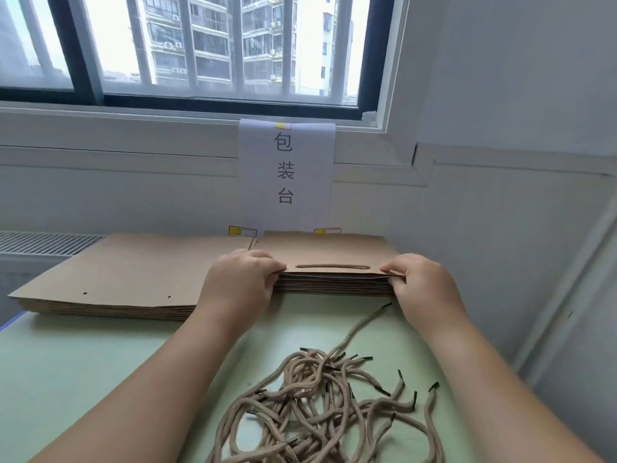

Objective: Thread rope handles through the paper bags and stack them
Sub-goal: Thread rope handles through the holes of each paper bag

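Note:
A flat brown paper bag (329, 250) with a beige rope handle (333, 267) lying across its near edge tops the right-hand stack (334, 285) of bags. My left hand (242, 279) pinches the bag's near left corner and my right hand (422, 284) pinches its near right corner. To the left lies a second stack of flat brown bags (130, 272) with two small holes near the front edge and no rope. A tangle of loose beige ropes with black tips (330, 406) sits on the green table between my forearms.
The pale green table (86, 369) runs back to a white wall under a window. A white paper sign (286, 172) with printed characters hangs behind the stacks. A white wall closes in on the right, and a radiator grille (43, 243) shows at far left.

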Demonstrator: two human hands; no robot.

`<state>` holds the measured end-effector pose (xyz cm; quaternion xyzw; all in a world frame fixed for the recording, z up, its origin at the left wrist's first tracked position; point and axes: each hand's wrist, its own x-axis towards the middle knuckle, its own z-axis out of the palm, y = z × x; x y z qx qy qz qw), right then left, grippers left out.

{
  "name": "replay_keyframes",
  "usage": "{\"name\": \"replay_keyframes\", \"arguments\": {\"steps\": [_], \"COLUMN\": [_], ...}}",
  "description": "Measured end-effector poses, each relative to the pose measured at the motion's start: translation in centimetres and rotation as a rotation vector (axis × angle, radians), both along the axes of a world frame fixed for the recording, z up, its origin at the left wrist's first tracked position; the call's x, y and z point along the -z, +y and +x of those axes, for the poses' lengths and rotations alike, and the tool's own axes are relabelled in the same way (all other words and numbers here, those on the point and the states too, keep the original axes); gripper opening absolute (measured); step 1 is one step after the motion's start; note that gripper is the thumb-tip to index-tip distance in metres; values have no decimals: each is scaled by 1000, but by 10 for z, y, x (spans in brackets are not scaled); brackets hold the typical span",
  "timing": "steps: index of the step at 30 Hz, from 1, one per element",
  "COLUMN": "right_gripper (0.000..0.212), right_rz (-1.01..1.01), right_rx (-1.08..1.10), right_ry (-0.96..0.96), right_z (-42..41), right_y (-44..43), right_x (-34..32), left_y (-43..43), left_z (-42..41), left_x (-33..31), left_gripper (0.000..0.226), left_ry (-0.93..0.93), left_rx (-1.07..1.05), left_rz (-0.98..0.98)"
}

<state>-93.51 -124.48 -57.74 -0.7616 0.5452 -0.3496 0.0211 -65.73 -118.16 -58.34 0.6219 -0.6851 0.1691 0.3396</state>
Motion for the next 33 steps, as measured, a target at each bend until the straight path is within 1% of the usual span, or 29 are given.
{"name": "replay_keyframes", "arguments": {"steps": [4,6,9,12,14,17,19,21,23,26,28,29,31,33], "right_gripper": [18,16,18,19,22,23,24,29,41,64,67,67,66,64], "right_rz": [-52,-45,-20,-57,-53,-30,-26,-62,-71,69,195,252,330,348], "right_rx": [141,171,144,118,93,83,94,90,35,-62,-108,-122,-133,-133], "right_ry": [34,22,-38,-92,-105,-85,-46,-7,62,300,418,451,461,447], "right_z": [4,5,6,7,7,8,9,10,13,25,30,31,30,30], "right_y": [-7,-9,-9,-7,-6,-6,-5,-4,-3,1,1,1,-1,-1], "right_x": [9,11,13,13,12,11,11,10,8,8,13,16,19,19], "left_y": [-6,-7,-6,-4,-3,-2,-1,0,0,-1,-1,-1,-1,0], "left_z": [0,0,-2,-4,-6,-7,-8,-12,-20,-32,-36,-37,-36,-37], "left_x": [5,6,5,3,3,3,3,2,2,4,7,8,9,10], "left_gripper": [21,19,19,30,32,28,30,40,55,69,70,70,71,72], "left_ry": [-11,-28,7,60,46,7,-42,-102,-170,-254,-287,-292,-277,-270], "left_rx": [-26,-54,-73,-47,-34,-52,-69,-63,-37,3,10,10,15,22], "left_rz": [9,-1,26,102,143,176,166,178,292,520,616,643,678,703]}}
